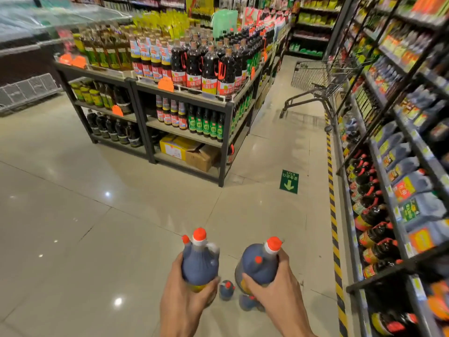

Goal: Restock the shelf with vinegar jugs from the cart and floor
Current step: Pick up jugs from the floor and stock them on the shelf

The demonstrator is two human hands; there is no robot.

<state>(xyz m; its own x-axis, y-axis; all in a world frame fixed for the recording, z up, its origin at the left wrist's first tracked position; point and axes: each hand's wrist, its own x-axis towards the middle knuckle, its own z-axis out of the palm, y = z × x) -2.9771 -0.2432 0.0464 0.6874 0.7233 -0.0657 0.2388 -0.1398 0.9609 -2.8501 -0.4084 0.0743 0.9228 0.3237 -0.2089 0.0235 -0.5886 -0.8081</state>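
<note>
My left hand [187, 288] and right hand [272, 285] each grip a vinegar jug [199, 261]. Two more jugs [226, 289] wait on the floor [121, 227]. The shelf [388, 239] remains unfilled, I judge.

Glossy beige tiled floor [102, 215], hazard-striped edge [333, 215], dark metal island rack [226, 132], green floor sticker [289, 181].
</note>
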